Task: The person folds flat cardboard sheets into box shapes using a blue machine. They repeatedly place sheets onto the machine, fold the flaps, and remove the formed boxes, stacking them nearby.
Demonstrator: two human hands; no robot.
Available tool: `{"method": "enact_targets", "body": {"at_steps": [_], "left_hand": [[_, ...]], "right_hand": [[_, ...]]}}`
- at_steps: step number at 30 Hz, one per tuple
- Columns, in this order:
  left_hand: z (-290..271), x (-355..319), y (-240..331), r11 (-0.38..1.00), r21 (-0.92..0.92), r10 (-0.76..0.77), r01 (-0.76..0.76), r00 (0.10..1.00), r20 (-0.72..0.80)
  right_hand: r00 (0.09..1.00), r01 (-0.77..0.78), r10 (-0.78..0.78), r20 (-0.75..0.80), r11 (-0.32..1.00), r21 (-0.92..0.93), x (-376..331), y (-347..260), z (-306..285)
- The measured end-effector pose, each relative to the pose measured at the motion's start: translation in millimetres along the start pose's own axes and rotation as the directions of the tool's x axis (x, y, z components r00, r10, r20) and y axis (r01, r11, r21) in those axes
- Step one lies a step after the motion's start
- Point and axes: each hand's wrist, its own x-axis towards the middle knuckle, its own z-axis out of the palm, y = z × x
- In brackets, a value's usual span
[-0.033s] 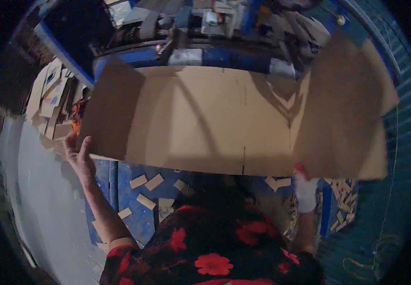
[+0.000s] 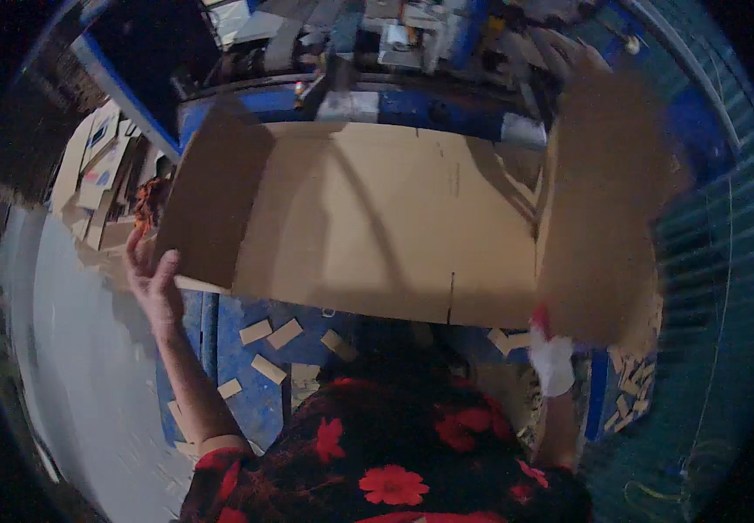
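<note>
A large brown cardboard sheet (image 2: 394, 218) is spread in front of me, its left panel (image 2: 211, 196) and right panel (image 2: 603, 200) folded up from the wide middle. Dark creases and a short slit mark the middle part. My left hand (image 2: 157, 283), bare, is at the near corner of the left panel with fingers and thumb apart. At the near edge by the right crease, my right hand (image 2: 553, 362) wears a white glove with a red fingertip. Its thumb side lies against the cardboard, and the other fingers are hidden behind it.
Small cardboard pieces lie scattered on a blue surface (image 2: 255, 392) below the sheet, with more heaped at the right (image 2: 630, 388). A blue-framed machine (image 2: 403, 109) stands beyond. Stacked flat cardboard (image 2: 93, 174) is at the left, and a corrugated green wall (image 2: 717, 261) at the right.
The right panel has swung up and inward, looking narrower now. My right hand has shifted slightly left and down. My left hand stays by the left panel, its fingers a little more spread.
</note>
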Motion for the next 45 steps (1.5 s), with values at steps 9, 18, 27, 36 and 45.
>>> {"method": "enact_targets", "body": {"at_steps": [9,18,27,36,45], "left_hand": [[120.0,-65.4,-0.3,0.49,0.397,0.1,-0.776,0.502,0.859],[142.1,-46.2,-3.6,0.419,0.368,0.072,-0.83,0.435,0.898],[230.1,-3.3,-37.0,0.585,0.381,0.243,-0.716,0.603,0.76],[285.5,49.2,-65.6,0.617,0.386,0.193,-0.686,0.607,0.771],[393.3,144.2,-95.5,0.28,0.696,0.033,-0.661,0.732,0.681]], "right_hand": [[0.815,0.555,-0.106,0.569,0.423,-0.716,29.6,-90.3,31.1],[0.79,0.6,-0.438,0.429,0.406,-0.689,48.7,-68.2,39.6],[0.851,0.471,-0.427,0.305,0.363,-0.804,172.6,-18.7,68.8],[0.788,0.55,-0.526,0.321,0.365,-0.752,257.0,-30.1,83.9],[0.852,0.481,-0.358,0.382,0.248,-0.841,391.3,-64.1,130.2]]}}
